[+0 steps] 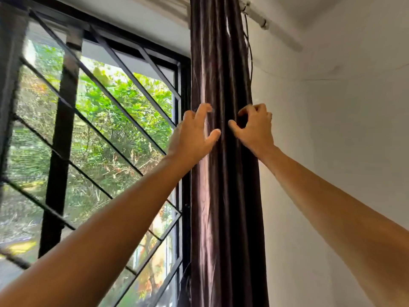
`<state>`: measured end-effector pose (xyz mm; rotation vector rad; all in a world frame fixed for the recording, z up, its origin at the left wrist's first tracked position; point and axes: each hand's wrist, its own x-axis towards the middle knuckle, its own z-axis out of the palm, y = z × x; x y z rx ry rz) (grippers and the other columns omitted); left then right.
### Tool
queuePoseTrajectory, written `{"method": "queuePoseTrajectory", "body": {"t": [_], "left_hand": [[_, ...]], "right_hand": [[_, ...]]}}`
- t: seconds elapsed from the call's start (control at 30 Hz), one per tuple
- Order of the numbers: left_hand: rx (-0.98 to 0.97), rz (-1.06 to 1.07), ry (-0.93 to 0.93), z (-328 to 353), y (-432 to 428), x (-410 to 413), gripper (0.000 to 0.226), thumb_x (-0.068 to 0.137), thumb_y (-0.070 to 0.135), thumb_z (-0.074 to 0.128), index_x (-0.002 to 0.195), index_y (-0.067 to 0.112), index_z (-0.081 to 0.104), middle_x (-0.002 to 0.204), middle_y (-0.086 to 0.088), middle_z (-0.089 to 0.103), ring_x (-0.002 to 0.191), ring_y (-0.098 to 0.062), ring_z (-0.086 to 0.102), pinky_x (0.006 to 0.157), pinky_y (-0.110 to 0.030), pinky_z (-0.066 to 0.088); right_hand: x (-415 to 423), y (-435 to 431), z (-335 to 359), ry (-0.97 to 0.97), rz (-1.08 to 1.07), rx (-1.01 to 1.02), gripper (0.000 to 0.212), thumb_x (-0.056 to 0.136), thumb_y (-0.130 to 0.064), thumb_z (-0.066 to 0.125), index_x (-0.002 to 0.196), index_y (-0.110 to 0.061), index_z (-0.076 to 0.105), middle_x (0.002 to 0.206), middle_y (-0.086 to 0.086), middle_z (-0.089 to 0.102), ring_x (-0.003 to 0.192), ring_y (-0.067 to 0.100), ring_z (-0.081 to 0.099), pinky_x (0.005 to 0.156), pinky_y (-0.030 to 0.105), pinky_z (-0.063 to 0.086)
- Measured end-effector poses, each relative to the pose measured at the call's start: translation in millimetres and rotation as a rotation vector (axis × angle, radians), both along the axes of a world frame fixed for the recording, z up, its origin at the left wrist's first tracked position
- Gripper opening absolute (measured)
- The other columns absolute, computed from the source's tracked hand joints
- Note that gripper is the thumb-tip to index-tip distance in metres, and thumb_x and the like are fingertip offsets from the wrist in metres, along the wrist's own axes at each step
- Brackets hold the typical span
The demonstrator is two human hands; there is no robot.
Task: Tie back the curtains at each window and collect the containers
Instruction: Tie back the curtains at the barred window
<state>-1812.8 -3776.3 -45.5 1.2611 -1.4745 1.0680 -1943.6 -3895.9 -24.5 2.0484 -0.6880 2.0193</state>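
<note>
A dark brown satin curtain [223, 63] hangs bunched in a narrow column at the window's right edge. My left hand [194, 134] reaches up to its left side, fingers spread and lightly bent against the folds, thumb pointing right. My right hand [254, 125] is on the curtain's right side at the same height, its fingers and thumb curled round the outer folds of the fabric. No containers are in view.
A black-framed window [181, 89] with a diagonal metal grille [99, 120] fills the left, green trees outside. A white curtain rod [265, 23] runs along the white wall [332, 151] at upper right. Thin dark cords [250, 56] hang beside the curtain.
</note>
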Motion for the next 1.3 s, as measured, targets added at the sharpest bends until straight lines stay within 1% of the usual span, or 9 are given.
{"method": "queuePoseTrajectory", "body": {"t": [0.17, 0.3, 0.4, 0.53, 0.6, 0.73, 0.97, 1.2, 1.3], "left_hand": [[0.015, 0.112, 0.042, 15.7, -25.6, -13.5, 0.040, 0.085, 0.029, 0.058, 0.123, 0.025, 0.046, 0.121, -0.012, 0.039, 0.088, -0.036, 0.059, 0.077, -0.045, 0.052], [0.034, 0.134, 0.124, 22.6, -38.9, -16.6, 0.035, 0.084, 0.012, 0.052, 0.119, 0.018, 0.055, 0.122, -0.017, 0.038, 0.096, -0.040, 0.058, 0.083, -0.047, 0.051], [-0.004, 0.198, 0.186, 22.3, -47.2, -21.9, 0.029, 0.088, 0.012, 0.050, 0.116, 0.008, 0.057, 0.121, -0.018, 0.042, 0.101, -0.039, 0.056, 0.082, -0.043, 0.047], [-0.055, 0.222, 0.253, 19.2, -56.9, -25.0, 0.035, 0.095, 0.033, 0.045, 0.097, 0.001, 0.059, 0.116, -0.021, 0.049, 0.096, -0.039, 0.057, 0.072, -0.037, 0.041], [-0.049, 0.241, 0.250, 14.3, -63.6, -21.7, 0.043, 0.092, 0.047, 0.048, 0.076, 0.007, 0.052, 0.102, -0.019, 0.054, 0.082, -0.034, 0.058, 0.061, -0.034, 0.038], [-0.014, 0.177, 0.290, -0.7, -68.3, -15.6, 0.051, 0.086, 0.046, 0.059, 0.056, 0.015, 0.033, 0.068, -0.006, 0.047, 0.056, -0.021, 0.043, 0.048, -0.027, 0.025], [0.088, 0.095, 0.374, -27.7, -70.9, -10.3, 0.038, 0.083, 0.023, 0.064, 0.058, 0.016, 0.036, 0.059, 0.002, 0.042, 0.057, -0.020, 0.046, 0.045, -0.027, 0.028], [0.246, 0.037, 0.408, -77.3, -69.0, -12.3, 0.011, 0.082, 0.001, 0.053, 0.075, 0.009, 0.051, 0.070, -0.002, 0.050, 0.067, -0.021, 0.053, 0.053, -0.028, 0.039], [0.257, 0.047, 0.385, -100.0, -65.6, -13.7, 0.013, 0.080, -0.006, 0.047, 0.083, 0.002, 0.056, 0.077, -0.004, 0.052, 0.070, -0.020, 0.052, 0.057, -0.030, 0.041]], "right_hand": [[2.4, -13.2, 9.3, 0.025, -0.031, -0.031, 0.047, 0.082, -0.050, 0.062, 0.112, -0.014, 0.056, 0.120, 0.008, 0.053, 0.113, 0.027, 0.043, 0.088, 0.031, 0.037], [7.0, -22.7, 16.6, 0.040, -0.049, 0.017, 0.056, 0.077, -0.056, 0.064, 0.114, -0.014, 0.057, 0.146, 0.010, 0.029, 0.127, 0.032, 0.035, 0.101, 0.044, 0.036], [8.7, -27.6, 19.8, 0.071, 0.041, 0.082, 0.058, 0.076, -0.050, 0.070, 0.116, -0.010, 0.057, 0.151, 0.013, 0.018, 0.124, 0.034, 0.043, 0.101, 0.041, 0.041], [14.2, -31.3, 20.2, 0.122, 0.179, 0.171, 0.033, 0.077, -0.031, 0.072, 0.092, -0.003, 0.065, 0.104, 0.015, 0.062, 0.095, 0.027, 0.061, 0.073, 0.027, 0.047], [19.0, -31.9, 15.8, 0.129, 0.236, 0.202, 0.022, 0.080, -0.022, 0.069, 0.084, -0.001, 0.063, 0.083, 0.009, 0.063, 0.079, 0.024, 0.062, 0.064, 0.027, 0.047], [28.3, -31.4, 1.9, 0.156, 0.237, 0.255, 0.018, 0.084, -0.015, 0.066, 0.076, -0.006, 0.054, 0.072, 0.004, 0.054, 0.061, 0.015, 0.052, 0.053, 0.023, 0.042], [43.5, -31.7, -42.3, 0.185, 0.347, 0.266, 0.039, 0.086, 0.001, 0.060, 0.057, -0.017, 0.042, 0.062, -0.001, 0.048, 0.053, 0.006, 0.046, 0.039, 0.007, 0.036], [53.6, -28.7, -103.6, 0.270, 0.318, 0.310, 0.025, 0.087, 0.002, 0.051, 0.063, -0.004, 0.057, 0.070, 0.010, 0.063, 0.064, 0.023, 0.061, 0.057, 0.032, 0.052], [57.5, -24.0, -131.2, 0.277, 0.352, 0.292, 0.035, 0.085, 0.005, 0.050, 0.056, -0.014, 0.049, 0.059, 0.003, 0.056, 0.054, 0.015, 0.055, 0.048, 0.024, 0.041]]}}
